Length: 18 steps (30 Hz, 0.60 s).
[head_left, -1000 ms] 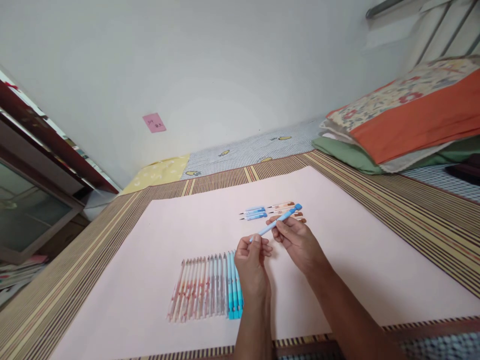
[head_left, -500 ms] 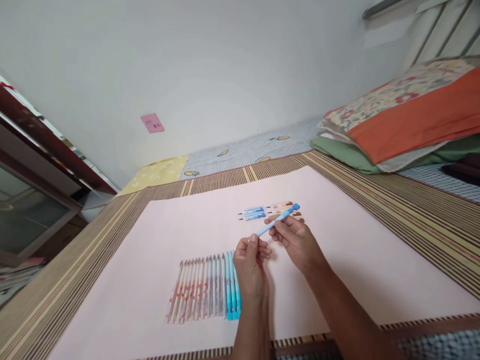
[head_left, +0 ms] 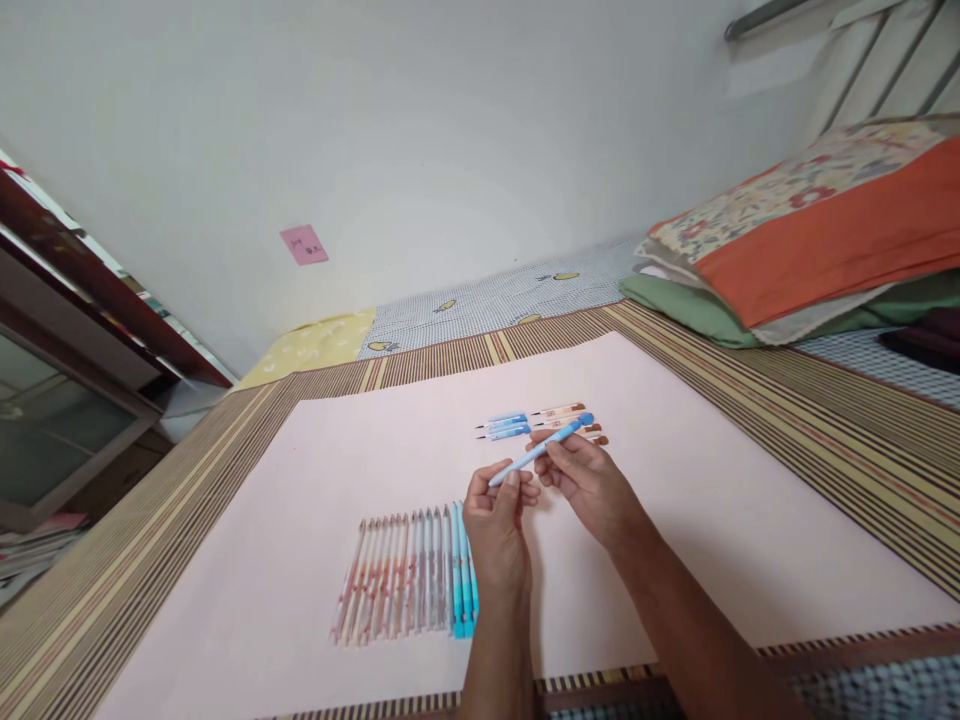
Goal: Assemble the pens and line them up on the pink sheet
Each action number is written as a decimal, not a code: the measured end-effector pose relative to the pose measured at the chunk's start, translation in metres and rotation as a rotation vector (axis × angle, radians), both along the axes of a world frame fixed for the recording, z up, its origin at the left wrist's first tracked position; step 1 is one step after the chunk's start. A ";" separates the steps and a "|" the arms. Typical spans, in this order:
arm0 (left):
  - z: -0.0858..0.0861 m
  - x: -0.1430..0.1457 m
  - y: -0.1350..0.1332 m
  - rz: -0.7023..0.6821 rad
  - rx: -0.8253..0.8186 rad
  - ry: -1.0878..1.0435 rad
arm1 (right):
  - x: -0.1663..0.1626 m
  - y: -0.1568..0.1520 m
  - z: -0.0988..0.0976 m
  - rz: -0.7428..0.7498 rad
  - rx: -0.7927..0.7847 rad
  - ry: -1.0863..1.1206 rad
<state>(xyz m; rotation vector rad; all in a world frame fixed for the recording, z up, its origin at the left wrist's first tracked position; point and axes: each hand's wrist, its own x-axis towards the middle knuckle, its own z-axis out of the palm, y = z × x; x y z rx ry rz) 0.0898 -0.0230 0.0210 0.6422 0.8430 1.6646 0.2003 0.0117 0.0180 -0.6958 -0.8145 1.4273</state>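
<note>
A light blue pen (head_left: 541,447) with a darker blue end is held slantwise above the sheet by both hands. My left hand (head_left: 501,505) is closed on its lower left end, thumb on top. My right hand (head_left: 589,475) pinches it nearer the blue end at the upper right. Behind the hands lie a few blue-ended pens (head_left: 504,428) and brown-ended pens (head_left: 559,411), partly covered by the right hand and the held pen. Left of my left wrist is a row of slim pens (head_left: 390,580), ending in turquoise pens (head_left: 460,580) that my left arm partly hides.
The pens lie on a large pale pink sheet (head_left: 247,560) over a striped mat (head_left: 172,480). Folded bedding (head_left: 817,230) is piled at the right. A pink note (head_left: 304,244) is stuck on the wall, and a glass-fronted cabinet (head_left: 60,400) stands at the left.
The held pen has slid slightly toward the lower left, and more of its tip shows past my left thumb. My left hand has shifted a little to the left.
</note>
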 end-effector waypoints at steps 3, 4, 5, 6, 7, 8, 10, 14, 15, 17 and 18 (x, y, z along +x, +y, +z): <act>-0.002 0.000 0.000 0.013 -0.009 0.014 | 0.000 0.001 -0.001 -0.047 -0.052 -0.061; -0.002 0.000 0.000 0.011 -0.016 0.007 | 0.001 0.001 -0.001 -0.059 -0.059 -0.088; -0.003 0.000 0.000 0.006 -0.030 -0.005 | 0.001 0.001 -0.002 -0.066 -0.056 -0.115; -0.003 0.000 0.000 -0.002 -0.048 -0.021 | 0.002 0.001 -0.003 -0.067 -0.044 -0.143; -0.003 0.001 0.001 -0.012 -0.075 -0.038 | 0.003 0.001 -0.004 -0.065 -0.024 -0.168; -0.003 0.001 0.001 -0.022 -0.109 -0.054 | 0.004 0.001 -0.005 -0.060 -0.001 -0.190; -0.003 0.001 0.002 -0.041 -0.189 -0.078 | 0.006 0.001 -0.006 -0.038 0.039 -0.226; -0.003 0.002 0.001 -0.078 -0.223 -0.142 | 0.008 0.002 -0.006 -0.026 0.053 -0.243; -0.002 0.001 0.001 -0.080 -0.197 -0.164 | 0.008 0.002 -0.006 -0.035 0.048 -0.232; -0.002 0.001 0.001 -0.069 -0.148 -0.193 | 0.009 0.003 -0.006 -0.049 0.036 -0.201; -0.002 0.001 0.001 -0.059 -0.133 -0.192 | 0.010 0.004 -0.007 -0.047 0.032 -0.190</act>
